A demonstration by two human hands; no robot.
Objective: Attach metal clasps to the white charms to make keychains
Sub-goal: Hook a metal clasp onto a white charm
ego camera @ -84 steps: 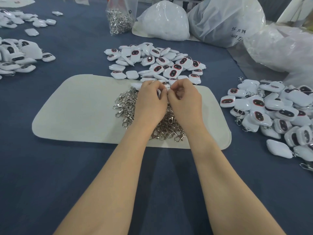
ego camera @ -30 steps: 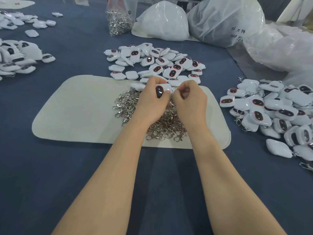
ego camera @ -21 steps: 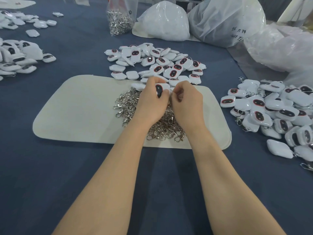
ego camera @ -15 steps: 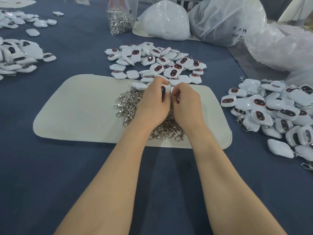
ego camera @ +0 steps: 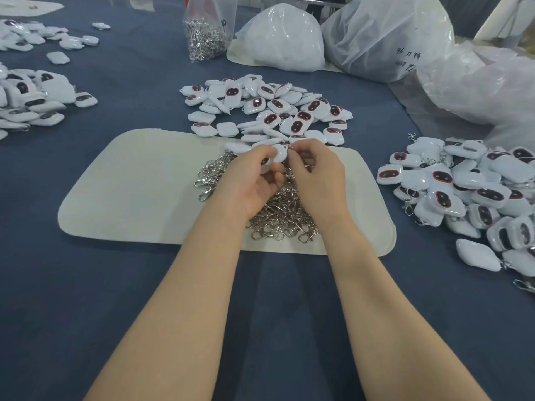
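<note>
My left hand (ego camera: 249, 183) grips a white charm (ego camera: 276, 156) above a heap of metal clasps (ego camera: 278, 209) on a cream mat (ego camera: 139, 192). My right hand (ego camera: 317, 175) pinches a small metal clasp at the charm's top corner, its fingers curled; the clasp itself is mostly hidden. A pile of loose white charms with dark red-rimmed faces (ego camera: 269, 111) lies just beyond the mat. To the right lies a pile of charms with clasps on them (ego camera: 474, 195).
More white charms (ego camera: 31, 94) are heaped at the left on the blue cloth. A clear bag of clasps (ego camera: 207, 33) and big white plastic bags (ego camera: 382, 36) stand at the back and right.
My left hand has turned the charm, so its white back now shows instead of its dark face. My right hand stays pinched at the charm's top.
</note>
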